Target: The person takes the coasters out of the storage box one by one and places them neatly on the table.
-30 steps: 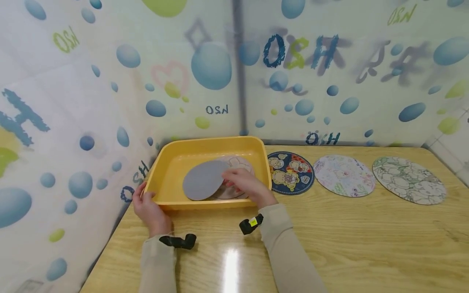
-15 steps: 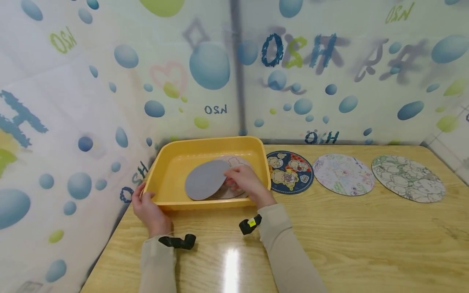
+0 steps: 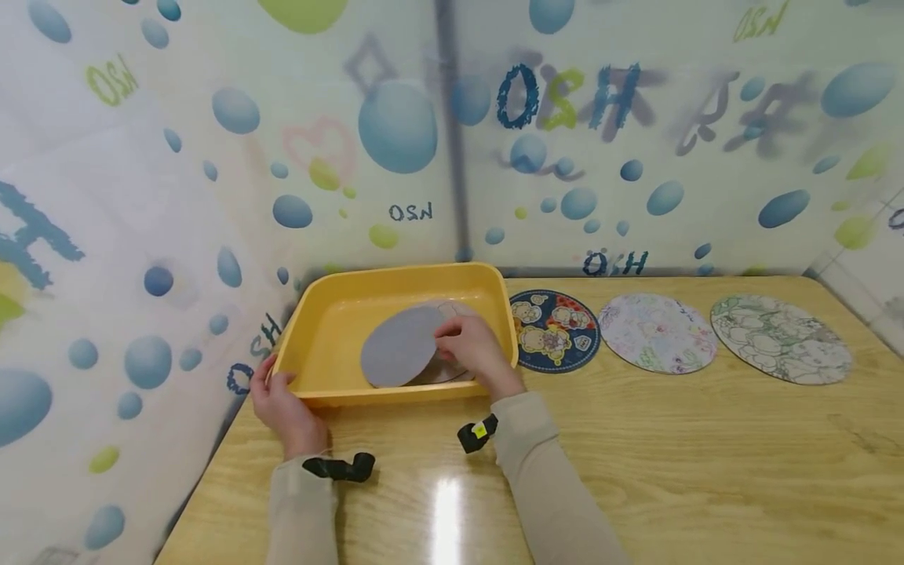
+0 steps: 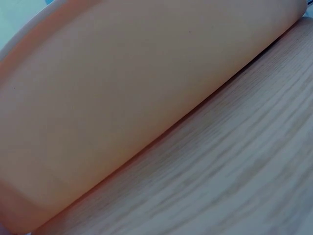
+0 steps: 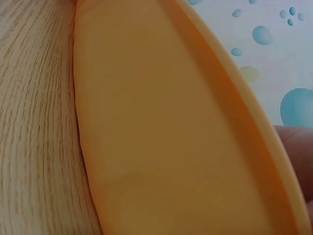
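A yellow plastic tray (image 3: pixel 321 341) stands on the table against the back corner. My left hand (image 3: pixel 284 406) holds its front left corner, thumb at the rim and fingers along the outer side. Over the tray's right half, my right hand (image 3: pixel 476 351) pinches the right edge of a round mat (image 3: pixel 397 351) with its plain grey face up. This mat is tilted, its right side raised. Under it lies another round mat (image 3: pixel 448 308) with a printed picture, mostly hidden. Both wrist views are filled by the tray's outer wall (image 4: pixel 117 98).
To the right of the tray, three round mats lie in a row: a dark blue one with bears (image 3: pixel 554 333), a pale pastel one (image 3: pixel 657 333) and one with green-grey line drawings (image 3: pixel 780 339). A printed curtain (image 3: pixel 402 227) hangs close behind the tray.
The head view has shifted slightly. The grey-faced mat has slid a little to the right in the tray, still in the right hand's pinch. The left hand keeps its hold on the corner.
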Tool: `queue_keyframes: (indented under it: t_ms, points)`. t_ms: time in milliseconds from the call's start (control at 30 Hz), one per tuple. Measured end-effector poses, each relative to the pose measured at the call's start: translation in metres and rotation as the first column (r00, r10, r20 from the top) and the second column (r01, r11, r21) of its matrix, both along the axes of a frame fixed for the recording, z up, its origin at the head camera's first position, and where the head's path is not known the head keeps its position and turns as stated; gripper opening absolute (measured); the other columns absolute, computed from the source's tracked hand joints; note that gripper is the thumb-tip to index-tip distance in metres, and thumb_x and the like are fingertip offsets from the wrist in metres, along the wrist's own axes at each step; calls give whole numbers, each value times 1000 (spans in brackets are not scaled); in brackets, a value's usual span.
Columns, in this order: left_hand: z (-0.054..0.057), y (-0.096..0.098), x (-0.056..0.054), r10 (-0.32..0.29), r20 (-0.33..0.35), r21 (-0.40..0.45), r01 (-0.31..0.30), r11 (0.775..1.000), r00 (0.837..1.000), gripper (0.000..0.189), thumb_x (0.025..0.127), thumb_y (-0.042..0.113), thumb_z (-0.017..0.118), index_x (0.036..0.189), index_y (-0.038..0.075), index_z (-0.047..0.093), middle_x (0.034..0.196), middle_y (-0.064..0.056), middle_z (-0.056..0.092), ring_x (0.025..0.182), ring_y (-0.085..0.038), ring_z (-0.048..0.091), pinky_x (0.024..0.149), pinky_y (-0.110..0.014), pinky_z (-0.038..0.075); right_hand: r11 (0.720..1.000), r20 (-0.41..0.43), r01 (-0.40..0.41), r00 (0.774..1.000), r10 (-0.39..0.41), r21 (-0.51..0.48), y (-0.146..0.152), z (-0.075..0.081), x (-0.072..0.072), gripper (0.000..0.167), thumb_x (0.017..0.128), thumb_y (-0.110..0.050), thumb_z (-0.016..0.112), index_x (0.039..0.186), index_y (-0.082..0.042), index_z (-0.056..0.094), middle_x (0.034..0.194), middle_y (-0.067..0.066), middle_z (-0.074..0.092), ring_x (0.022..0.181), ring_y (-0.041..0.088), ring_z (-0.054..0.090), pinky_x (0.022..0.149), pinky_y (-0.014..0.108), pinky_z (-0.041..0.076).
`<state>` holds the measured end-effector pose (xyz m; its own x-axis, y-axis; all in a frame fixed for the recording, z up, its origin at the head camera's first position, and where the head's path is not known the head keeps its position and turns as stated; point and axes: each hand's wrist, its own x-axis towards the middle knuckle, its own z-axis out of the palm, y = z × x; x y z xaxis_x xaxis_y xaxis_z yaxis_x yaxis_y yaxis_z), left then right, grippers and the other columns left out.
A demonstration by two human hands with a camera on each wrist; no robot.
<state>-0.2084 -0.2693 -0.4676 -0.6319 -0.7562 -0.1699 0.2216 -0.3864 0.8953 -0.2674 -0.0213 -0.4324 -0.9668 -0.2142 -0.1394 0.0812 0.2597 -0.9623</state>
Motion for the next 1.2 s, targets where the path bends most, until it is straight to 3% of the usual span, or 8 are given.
queue_keyframes:
  t_ms: [267, 633, 800, 1033, 1200]
  points:
    - [-1, -2, 4, -1, -2, 0, 1, 1000, 1000, 38, 86, 7, 41, 123, 15, 48, 126, 0, 45, 111, -18, 47, 93, -28, 40, 999, 14, -44, 999, 44, -13, -3, -2, 1, 30, 86, -11, 50, 114, -4, 56, 94, 9, 53, 74, 22, 58, 66, 33, 52]
    - [1, -2, 5, 3, -4, 4, -3, 1000, 1000, 38, 85, 6, 40, 122, 14, 49, 125, -1, 46, 111, -20, 47, 93, -29, 40, 996, 64, -74, 995, 77, -41, -4, -4, 2, 27, 86, -14, 55, 109, -1, 59, 99, 9, 56, 75, 21, 60, 64, 30, 53]
    - [3, 0, 4, 4, -26, 11, -4, 1000, 1000, 38, 85, 5, 39, 121, 13, 50, 124, -1, 46, 111, -20, 47, 93, -29, 40, 995, 64, -104, 993, 104, -3, -4, -5, 0, 28, 85, -10, 56, 112, -1, 58, 106, 8, 55, 77, 21, 60, 64, 28, 52]
    - [4, 2, 3, 4, -22, 15, -3, 1000, 1000, 37, 85, 5, 40, 120, 14, 50, 125, -1, 46, 111, -20, 47, 94, -30, 39, 986, 62, -155, 987, 151, 64, -2, -3, 0, 37, 85, -2, 50, 122, -6, 53, 121, 10, 49, 69, 19, 61, 63, 31, 53]
    - [4, 2, 3, 9, -34, 25, -8, 1000, 999, 37, 84, 4, 40, 118, 13, 51, 124, -2, 47, 110, -21, 48, 94, -32, 39, 987, 47, -145, 989, 142, 74, -2, -2, 0, 41, 83, 4, 44, 122, -7, 54, 124, 10, 47, 68, 21, 61, 59, 31, 53]
